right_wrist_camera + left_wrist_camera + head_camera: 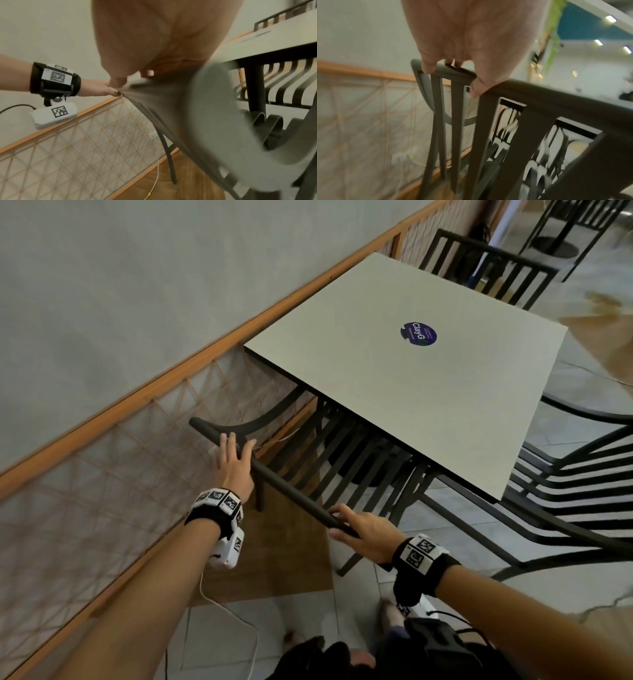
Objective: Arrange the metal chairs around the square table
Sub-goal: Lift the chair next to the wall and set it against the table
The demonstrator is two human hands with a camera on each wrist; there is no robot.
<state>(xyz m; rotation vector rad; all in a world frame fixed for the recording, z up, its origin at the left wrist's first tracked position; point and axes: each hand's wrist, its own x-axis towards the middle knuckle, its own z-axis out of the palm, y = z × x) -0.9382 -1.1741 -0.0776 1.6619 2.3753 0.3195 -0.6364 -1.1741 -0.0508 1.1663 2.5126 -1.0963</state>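
Fingers of both hands on chair top rail, apparently facing table.

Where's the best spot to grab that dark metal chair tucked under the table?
Take the chair by its backrest's top rail, from behind and above. The rail is a long exposed bar, while the seat sits under the table. Left hand and right hand already rest there, spread apart.

Dim, soft indoor light; wrist views motion-blurred, head view's edges warped.
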